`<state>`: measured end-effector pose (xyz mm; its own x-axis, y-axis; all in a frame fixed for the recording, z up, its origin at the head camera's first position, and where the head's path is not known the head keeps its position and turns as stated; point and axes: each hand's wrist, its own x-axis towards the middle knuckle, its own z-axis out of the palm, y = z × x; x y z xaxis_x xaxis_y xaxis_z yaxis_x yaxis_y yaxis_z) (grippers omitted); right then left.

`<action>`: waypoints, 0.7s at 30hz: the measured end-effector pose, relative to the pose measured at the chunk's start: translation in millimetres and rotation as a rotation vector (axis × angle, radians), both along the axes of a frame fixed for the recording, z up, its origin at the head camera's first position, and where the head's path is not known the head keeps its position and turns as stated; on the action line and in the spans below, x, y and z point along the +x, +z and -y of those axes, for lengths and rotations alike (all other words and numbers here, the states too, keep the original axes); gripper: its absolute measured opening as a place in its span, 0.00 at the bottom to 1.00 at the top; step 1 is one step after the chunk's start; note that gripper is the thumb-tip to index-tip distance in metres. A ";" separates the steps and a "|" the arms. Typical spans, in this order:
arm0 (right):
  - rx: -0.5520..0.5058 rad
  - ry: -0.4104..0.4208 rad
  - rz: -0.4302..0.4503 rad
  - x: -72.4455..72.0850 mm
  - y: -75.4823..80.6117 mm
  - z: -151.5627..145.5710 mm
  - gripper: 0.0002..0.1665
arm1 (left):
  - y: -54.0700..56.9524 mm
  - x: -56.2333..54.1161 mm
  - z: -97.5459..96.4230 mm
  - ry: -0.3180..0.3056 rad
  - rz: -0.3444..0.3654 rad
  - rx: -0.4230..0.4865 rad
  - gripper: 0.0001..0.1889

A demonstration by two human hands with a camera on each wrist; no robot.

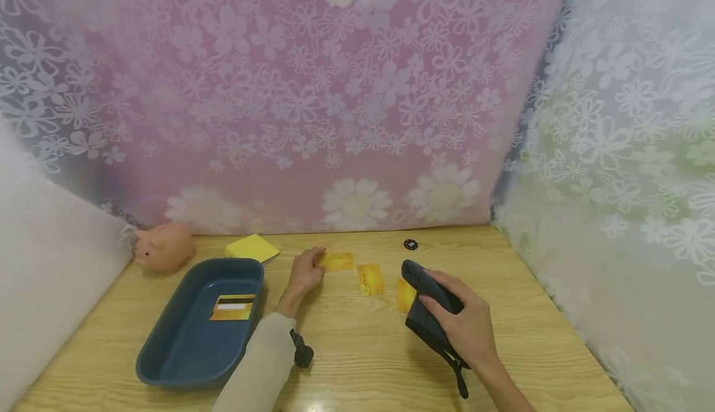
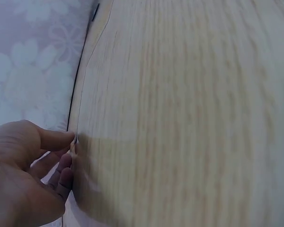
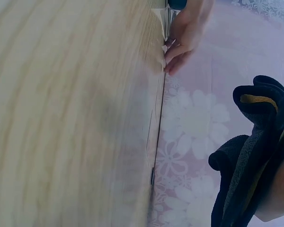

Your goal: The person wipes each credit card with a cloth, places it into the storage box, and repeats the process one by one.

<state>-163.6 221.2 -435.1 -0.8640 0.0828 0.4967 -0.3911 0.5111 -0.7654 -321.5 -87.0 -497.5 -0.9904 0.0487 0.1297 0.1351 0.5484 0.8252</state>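
My left hand [image 1: 306,270] pinches the left edge of a yellow-orange card [image 1: 339,262] at the table's surface. The same fingers show at the left in the left wrist view. A second yellow card [image 1: 371,280] lies to the right of it. Further right, a third card [image 1: 404,295] is partly hidden behind a dark fabric wallet [image 1: 429,313]. My right hand [image 1: 466,322] grips this wallet above the table, and a strap dangles from its lower end. Folded layers of the wallet [image 3: 248,156], with some yellow between them, appear in the right wrist view.
A blue tray [image 1: 192,331] at the left holds another card [image 1: 231,308], striped side up. Behind it are a pink piggy bank [image 1: 164,247] and a yellow notebook-like item [image 1: 251,248]. A black round chip [image 1: 410,244] lies near the back edge. Floral curtains border the table.
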 end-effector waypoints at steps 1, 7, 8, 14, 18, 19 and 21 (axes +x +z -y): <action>0.001 0.000 0.003 0.0 -0.5 0.2 0.30 | 0.2 0.6 0.7 0.001 0.003 0.000 0.28; -0.001 0.006 0.010 -0.8 -3.0 1.5 0.29 | 4.7 2.3 2.9 -0.012 0.012 -0.037 0.29; -0.005 0.007 0.010 -0.9 -3.3 1.6 0.29 | 5.6 2.6 3.1 -0.012 0.016 -0.044 0.29; -0.013 0.009 0.015 -0.6 -4.7 1.9 0.29 | 6.1 6.7 5.4 0.024 0.037 -0.076 0.26; -0.008 0.012 0.012 -0.9 -4.1 1.1 0.29 | 4.7 9.3 7.1 0.045 0.017 -0.042 0.22; -0.007 0.011 0.009 -0.9 -4.1 0.8 0.29 | 4.3 10.1 7.5 0.052 0.015 -0.029 0.21; -0.005 0.008 0.005 -0.9 -3.9 0.4 0.29 | 3.4 11.5 8.4 0.076 0.017 -0.004 0.20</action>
<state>-164.6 220.8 -439.0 -0.8671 0.0784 0.4919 -0.3913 0.5038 -0.7701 -310.1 -95.4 -494.2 -0.9932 -0.0265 0.1133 0.0791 0.5598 0.8249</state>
